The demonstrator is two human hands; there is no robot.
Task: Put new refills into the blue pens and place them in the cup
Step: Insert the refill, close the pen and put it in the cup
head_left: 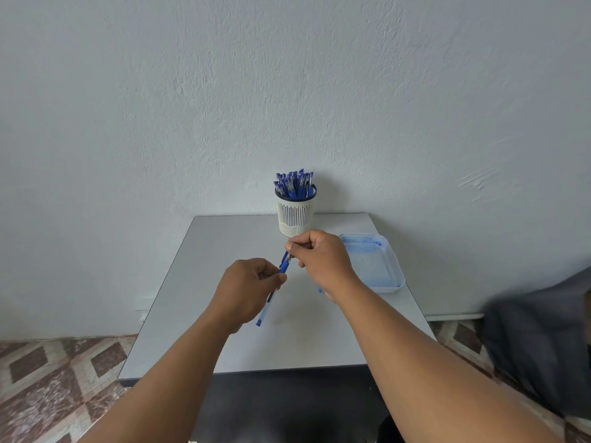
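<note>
Above table, hands' grip on pen

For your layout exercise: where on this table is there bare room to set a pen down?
Bare table lies left of the left hand, and along the near edge. It is crowded by the pen cup, the tray and the right hand.

Blue pens fill a white slotted cup on a grey table.

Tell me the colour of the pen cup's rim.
Dark navy or black, above a white slotted wall: the pen cup, seen in the head view.
</note>
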